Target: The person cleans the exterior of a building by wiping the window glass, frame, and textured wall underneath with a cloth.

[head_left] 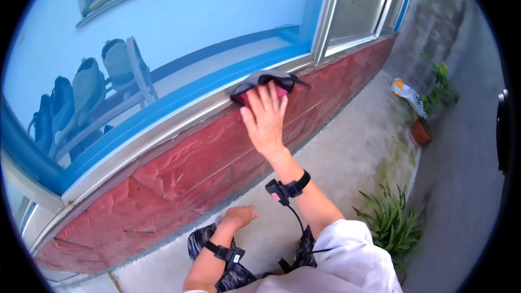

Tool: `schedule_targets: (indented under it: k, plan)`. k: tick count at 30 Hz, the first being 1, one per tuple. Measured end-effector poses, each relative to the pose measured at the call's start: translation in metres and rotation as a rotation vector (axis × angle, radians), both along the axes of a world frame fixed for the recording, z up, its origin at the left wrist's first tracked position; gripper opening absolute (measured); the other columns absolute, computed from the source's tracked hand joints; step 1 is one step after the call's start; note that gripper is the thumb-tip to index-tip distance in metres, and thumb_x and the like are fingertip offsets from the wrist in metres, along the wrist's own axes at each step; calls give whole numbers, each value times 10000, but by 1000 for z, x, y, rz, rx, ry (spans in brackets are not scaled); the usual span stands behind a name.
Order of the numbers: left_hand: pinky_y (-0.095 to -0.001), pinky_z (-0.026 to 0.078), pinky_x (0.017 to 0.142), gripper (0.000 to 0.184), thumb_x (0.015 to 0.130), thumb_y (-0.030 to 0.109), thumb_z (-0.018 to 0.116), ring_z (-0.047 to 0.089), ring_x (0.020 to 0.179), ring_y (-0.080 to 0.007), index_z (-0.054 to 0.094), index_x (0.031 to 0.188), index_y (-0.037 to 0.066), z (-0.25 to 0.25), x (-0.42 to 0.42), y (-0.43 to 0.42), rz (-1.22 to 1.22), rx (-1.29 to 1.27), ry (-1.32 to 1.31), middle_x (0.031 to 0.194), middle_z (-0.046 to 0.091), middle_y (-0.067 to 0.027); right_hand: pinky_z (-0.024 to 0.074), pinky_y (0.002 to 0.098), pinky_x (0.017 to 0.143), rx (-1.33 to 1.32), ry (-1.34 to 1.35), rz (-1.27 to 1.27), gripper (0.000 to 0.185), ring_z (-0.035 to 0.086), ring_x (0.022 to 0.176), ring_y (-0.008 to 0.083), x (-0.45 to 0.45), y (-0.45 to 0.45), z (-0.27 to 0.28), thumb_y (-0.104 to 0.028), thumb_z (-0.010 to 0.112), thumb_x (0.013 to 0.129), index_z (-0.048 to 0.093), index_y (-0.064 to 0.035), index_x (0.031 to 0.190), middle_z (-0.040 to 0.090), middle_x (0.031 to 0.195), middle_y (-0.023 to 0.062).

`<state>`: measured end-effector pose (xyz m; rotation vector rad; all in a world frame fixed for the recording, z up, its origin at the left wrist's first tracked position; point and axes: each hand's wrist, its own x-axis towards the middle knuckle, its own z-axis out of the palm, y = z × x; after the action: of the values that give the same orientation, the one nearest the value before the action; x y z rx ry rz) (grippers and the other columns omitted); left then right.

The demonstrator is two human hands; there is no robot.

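My right hand [265, 125] reaches out to the window's silver bottom frame [187, 111]. Its fingers are spread over a grey and dark-pink cloth [260, 82], pressing it against the frame's edge where the red stone wall begins. Part of the cloth lies bunched beyond the fingertips, and a dark corner sticks out to the right. Lower down, my left hand [240, 216] hovers by my knee with loosely bent fingers and nothing visible in it. Each wrist wears a black strap with a small device.
Red stone wall [179, 168] runs below the blue-framed window. Shoes [87, 89] stand on a rack behind the glass. On the right are a potted plant [422, 131], a white and yellow bag [407, 93] and a leafy green plant [392, 222] beside the concrete path [347, 141].
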<state>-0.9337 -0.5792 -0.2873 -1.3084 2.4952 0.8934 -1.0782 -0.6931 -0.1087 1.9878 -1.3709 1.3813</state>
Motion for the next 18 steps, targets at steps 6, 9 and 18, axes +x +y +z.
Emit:
schedule_targets:
  k: [6,9,18]
  plan:
    - [-417,427,829,399,882,421,415,549,1000,-311,539,1085,101,-4,7,6,43,-63,70,1034,601,-155,120,586,1013,28,-530,-164,543,124,1348,312,-73,-76,14,-452,274,931,283,-146,1379,214,1442,128]
    - [-420,433,814,384,880,407,426,552,989,-316,538,1074,96,-3,11,5,45,-71,85,1019,605,-156,126,539,1031,9,-631,-171,559,94,1353,309,-90,-91,25,-464,256,930,262,-142,1387,170,1455,140]
    - [-419,436,805,385,883,398,427,557,975,-312,519,1074,77,6,9,4,34,-62,96,1003,604,-158,77,428,1082,8,-718,-44,576,98,1333,383,-9,-36,-45,-349,311,942,206,24,1369,139,1424,260]
